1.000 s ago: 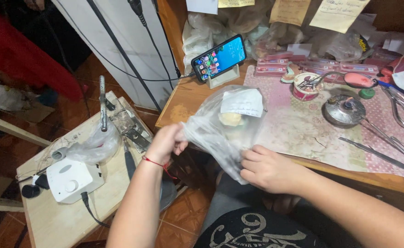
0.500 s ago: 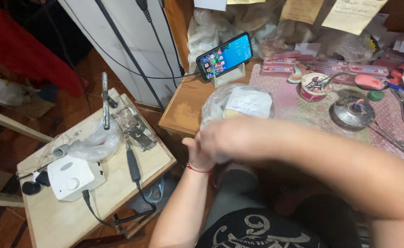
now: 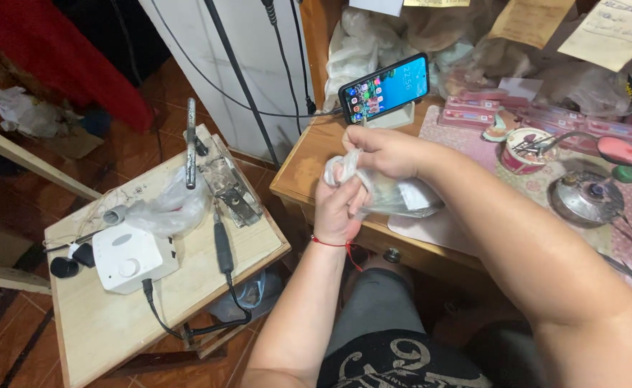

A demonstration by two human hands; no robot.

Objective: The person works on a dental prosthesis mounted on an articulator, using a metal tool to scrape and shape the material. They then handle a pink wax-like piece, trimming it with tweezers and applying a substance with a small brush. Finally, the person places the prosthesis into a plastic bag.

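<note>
The left hand [image 3: 341,208] and right hand [image 3: 384,151] both squeeze the top of a clear plastic bag [image 3: 395,195], held up over the wooden desk [image 3: 305,169].

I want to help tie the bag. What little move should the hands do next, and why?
Probably one more twist of the bag's neck. Both hands, the left hand and the right hand, pinch the gathered top of the clear plastic bag above the wooden desk. The top is bunched but shows no knot, and the contents hang below, so tightening seems the likely step.

phone [image 3: 386,88] close behind hands [image 3: 363,179], bare desk edge [image 3: 309,169] leftward
</note>
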